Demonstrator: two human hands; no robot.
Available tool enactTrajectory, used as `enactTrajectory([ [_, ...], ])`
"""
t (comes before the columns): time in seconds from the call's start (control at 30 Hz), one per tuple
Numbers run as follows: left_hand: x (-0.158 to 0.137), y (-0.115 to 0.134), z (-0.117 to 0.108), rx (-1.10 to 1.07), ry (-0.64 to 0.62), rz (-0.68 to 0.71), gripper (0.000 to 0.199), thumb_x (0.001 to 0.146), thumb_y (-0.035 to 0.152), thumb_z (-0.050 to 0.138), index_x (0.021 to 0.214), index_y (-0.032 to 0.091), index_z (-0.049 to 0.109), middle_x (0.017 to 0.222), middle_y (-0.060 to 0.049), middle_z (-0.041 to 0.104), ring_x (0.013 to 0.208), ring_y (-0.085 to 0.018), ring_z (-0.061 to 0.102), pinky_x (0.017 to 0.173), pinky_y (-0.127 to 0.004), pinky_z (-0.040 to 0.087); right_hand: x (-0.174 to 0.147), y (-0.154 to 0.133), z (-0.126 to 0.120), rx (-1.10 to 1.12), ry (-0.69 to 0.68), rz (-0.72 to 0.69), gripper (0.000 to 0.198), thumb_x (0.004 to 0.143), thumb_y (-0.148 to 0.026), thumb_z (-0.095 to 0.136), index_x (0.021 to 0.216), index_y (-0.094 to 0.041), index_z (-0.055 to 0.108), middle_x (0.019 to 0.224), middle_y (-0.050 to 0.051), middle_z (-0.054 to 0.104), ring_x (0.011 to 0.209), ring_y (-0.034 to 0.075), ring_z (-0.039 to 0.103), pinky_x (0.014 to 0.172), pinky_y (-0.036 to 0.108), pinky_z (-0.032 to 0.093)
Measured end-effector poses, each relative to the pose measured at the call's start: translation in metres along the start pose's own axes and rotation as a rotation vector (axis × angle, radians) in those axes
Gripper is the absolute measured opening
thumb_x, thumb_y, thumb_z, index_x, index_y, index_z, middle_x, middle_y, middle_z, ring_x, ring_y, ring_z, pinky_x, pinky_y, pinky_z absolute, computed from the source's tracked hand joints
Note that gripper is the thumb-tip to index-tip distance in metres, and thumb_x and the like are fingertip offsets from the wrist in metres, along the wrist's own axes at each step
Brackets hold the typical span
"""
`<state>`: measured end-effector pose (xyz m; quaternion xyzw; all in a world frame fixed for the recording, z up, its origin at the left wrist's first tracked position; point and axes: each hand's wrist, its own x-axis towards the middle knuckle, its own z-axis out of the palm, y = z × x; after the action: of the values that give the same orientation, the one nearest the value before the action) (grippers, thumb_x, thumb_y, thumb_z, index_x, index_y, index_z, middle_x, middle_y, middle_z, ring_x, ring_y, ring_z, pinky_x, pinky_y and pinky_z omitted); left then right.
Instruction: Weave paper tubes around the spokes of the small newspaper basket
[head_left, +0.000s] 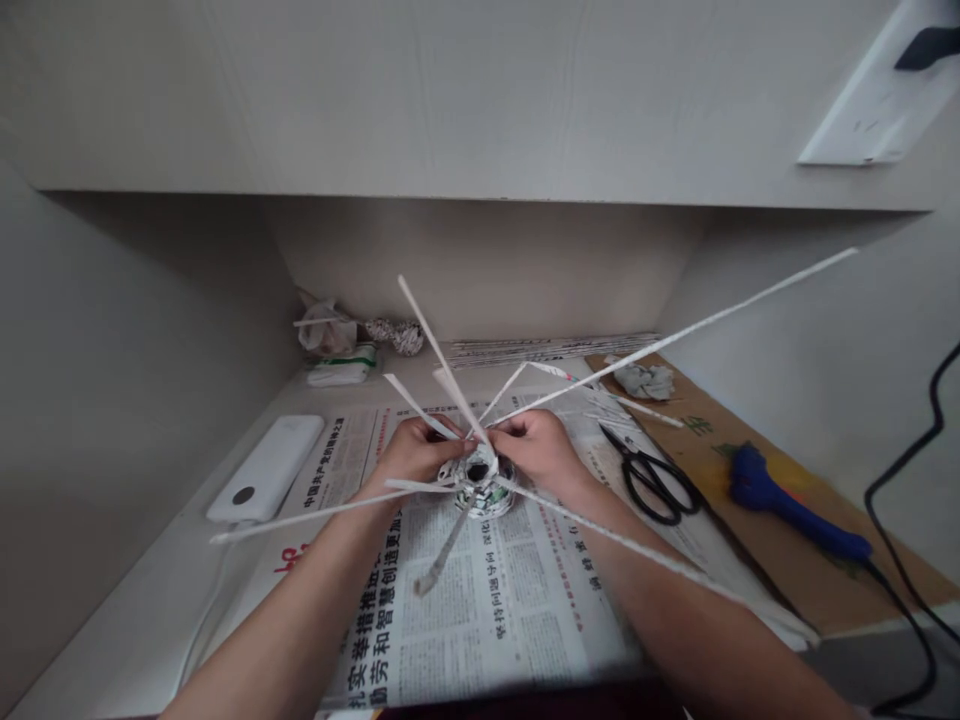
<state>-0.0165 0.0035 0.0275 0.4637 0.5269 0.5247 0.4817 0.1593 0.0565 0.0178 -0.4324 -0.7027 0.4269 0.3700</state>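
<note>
A small round piece woven from rolled paper strips (484, 497) sits between my hands above the newspaper, with a dark hole in its top. Long paper strips stick out of it on all sides; the longest paper strip (697, 328) reaches up to the far right. My left hand (416, 450) grips the left side of the weave, thumb near the hole. Against the right side, the fingers of my right hand (536, 445) are closed at the base of the strips. My fingertips are partly hidden by strips and weave.
Newspaper (525, 580) covers the table. Black-handled scissors (652, 475) and a blue glue gun (795, 505) on cardboard (720, 470) lie to the right. A white power bank (266, 470) lies left. At the back are paper rolls (555, 349) and a woven paper piece (397, 335).
</note>
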Motion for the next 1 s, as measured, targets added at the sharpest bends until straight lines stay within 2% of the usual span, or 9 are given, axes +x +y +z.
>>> enactTrajectory([
  [0.1, -0.001, 0.0, 0.002, -0.011, 0.027, 0.02, 0.024, 0.053, 0.025, 0.084, 0.065, 0.014, 0.067, 0.057, -0.001, 0.067, 0.052, -0.014, 0.059, 0.052, -0.025, 0.045, -0.003, -0.003, 0.0, -0.144, 0.108, -0.085, 0.038, 0.073, -0.049, 0.07, 0.051, -0.019, 0.065, 0.049, 0.0, 0.058, 0.047, 0.012, 0.048, 0.047, 0.026, 0.03],
  [0.17, 0.0, -0.002, 0.003, -0.005, 0.048, 0.033, 0.023, 0.053, 0.025, 0.084, 0.066, 0.014, 0.068, 0.059, -0.001, 0.068, 0.054, -0.014, 0.06, 0.054, -0.025, 0.047, -0.006, -0.007, 0.0, -0.245, 0.167, -0.172, 0.041, 0.074, -0.051, 0.069, 0.049, -0.02, 0.062, 0.046, -0.001, 0.054, 0.046, 0.012, 0.046, 0.047, 0.026, 0.028],
  [0.3, 0.001, -0.005, 0.004, 0.054, 0.077, 0.063, 0.021, 0.056, 0.026, 0.081, 0.066, 0.013, 0.069, 0.059, -0.002, 0.068, 0.054, -0.015, 0.06, 0.053, -0.025, 0.046, -0.011, -0.016, -0.003, -0.387, 0.232, -0.294, 0.024, 0.075, -0.046, 0.071, 0.076, -0.022, 0.07, 0.056, -0.002, 0.061, 0.052, 0.012, 0.052, 0.054, 0.025, 0.034],
  [0.37, 0.0, -0.006, 0.005, 0.128, 0.123, 0.114, 0.021, 0.056, 0.025, 0.082, 0.065, 0.013, 0.068, 0.058, -0.001, 0.067, 0.056, -0.015, 0.06, 0.054, -0.024, 0.045, -0.012, -0.018, -0.003, -0.411, 0.225, -0.321, 0.026, 0.074, -0.043, 0.072, 0.09, -0.022, 0.07, 0.062, -0.002, 0.063, 0.058, 0.013, 0.056, 0.058, 0.025, 0.037],
  [0.5, -0.002, -0.007, 0.009, 0.188, 0.135, 0.202, 0.018, 0.059, 0.025, 0.08, 0.066, 0.014, 0.067, 0.062, -0.001, 0.068, 0.06, -0.015, 0.062, 0.057, -0.024, 0.047, -0.01, -0.017, 0.0, -0.258, 0.158, -0.28, 0.025, 0.076, -0.038, 0.07, 0.092, -0.02, 0.07, 0.069, 0.0, 0.064, 0.062, 0.014, 0.057, 0.061, 0.025, 0.042],
  [0.63, -0.002, -0.01, 0.011, 0.121, 0.077, 0.202, 0.016, 0.065, 0.026, 0.077, 0.069, 0.014, 0.067, 0.064, -0.001, 0.068, 0.059, -0.015, 0.062, 0.058, -0.024, 0.048, -0.008, -0.013, 0.007, 0.016, 0.133, -0.183, 0.018, 0.08, -0.034, 0.063, 0.088, -0.018, 0.067, 0.072, 0.001, 0.065, 0.062, 0.013, 0.057, 0.058, 0.023, 0.045],
  [0.77, -0.003, -0.012, 0.012, 0.172, 0.082, 0.211, 0.02, 0.067, 0.029, 0.077, 0.073, 0.014, 0.066, 0.066, -0.002, 0.069, 0.059, -0.014, 0.061, 0.058, -0.024, 0.046, -0.006, -0.012, 0.008, 0.132, 0.145, -0.156, 0.017, 0.082, -0.032, 0.06, 0.092, -0.019, 0.064, 0.081, 0.002, 0.067, 0.064, 0.013, 0.059, 0.059, 0.023, 0.047],
  [0.87, -0.006, -0.011, 0.014, 0.178, 0.045, 0.219, 0.02, 0.07, 0.031, 0.076, 0.076, 0.014, 0.065, 0.068, -0.002, 0.069, 0.06, -0.014, 0.06, 0.059, -0.023, 0.045, -0.005, -0.015, 0.006, 0.176, 0.139, -0.187, 0.023, 0.083, -0.031, 0.059, 0.103, -0.02, 0.062, 0.086, 0.003, 0.067, 0.067, 0.013, 0.06, 0.061, 0.023, 0.047],
  [1.0, -0.009, -0.006, 0.018, 0.109, -0.026, 0.231, 0.019, 0.069, 0.028, 0.076, 0.072, 0.014, 0.064, 0.066, -0.001, 0.067, 0.059, -0.012, 0.059, 0.059, -0.022, 0.045, -0.005, -0.02, 0.004, 0.338, 0.094, -0.153, 0.039, 0.081, -0.029, 0.06, 0.119, -0.022, 0.055, 0.074, -0.002, 0.065, 0.058, 0.011, 0.056, 0.054, 0.021, 0.044],
])
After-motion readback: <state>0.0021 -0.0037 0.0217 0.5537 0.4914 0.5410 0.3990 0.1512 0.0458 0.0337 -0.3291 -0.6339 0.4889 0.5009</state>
